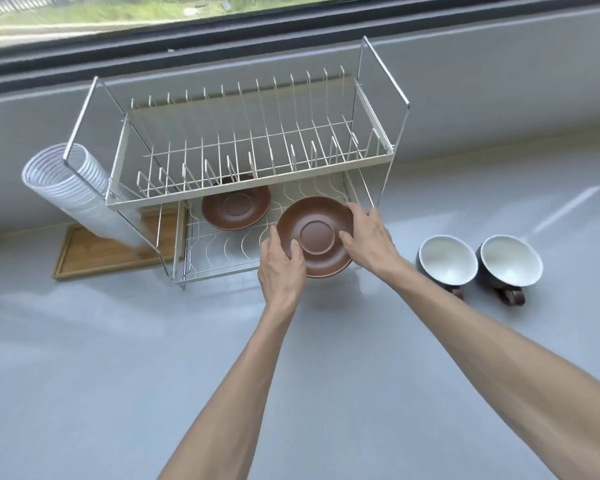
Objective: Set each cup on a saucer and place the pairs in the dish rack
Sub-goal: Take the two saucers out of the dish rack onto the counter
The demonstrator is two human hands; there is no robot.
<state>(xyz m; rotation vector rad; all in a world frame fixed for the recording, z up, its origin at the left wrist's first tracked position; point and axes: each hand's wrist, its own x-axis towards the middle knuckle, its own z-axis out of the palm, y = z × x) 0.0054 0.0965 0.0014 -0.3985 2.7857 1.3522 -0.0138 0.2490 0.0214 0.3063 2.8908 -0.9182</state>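
No brand, label or writing is showing anywhere in the head view.

At the centre of the frame both hands are gripping a brown saucer (321, 237). The left hand (280, 268) is curling partly closed around the saucer's lower left rim, thumb lying on the top face. The right hand (368, 239) is clasping the right rim in the same half-closed way, fingers reaching over the far edge and thumb pressing on the top face near the centre ring. A second rim is peeking out under the saucer's lower edge, so a stack may be sitting in the hands; that cannot be told for sure. The saucer is hovering over the front right corner of the lower tier of the dish rack (257, 157).

Another brown saucer (236, 206) is lying flat on that lower tier, just left of and behind the held one, partly under the upper tier.

To the right of centre, two dark cups with white insides, the nearer cup (447, 259) and the farther cup (510, 259), are standing side by side on the grey counter (118, 358), clear of the rack.

At the left, a stack of clear plastic cups (73, 188) is leaning over a wooden tray (97, 252).
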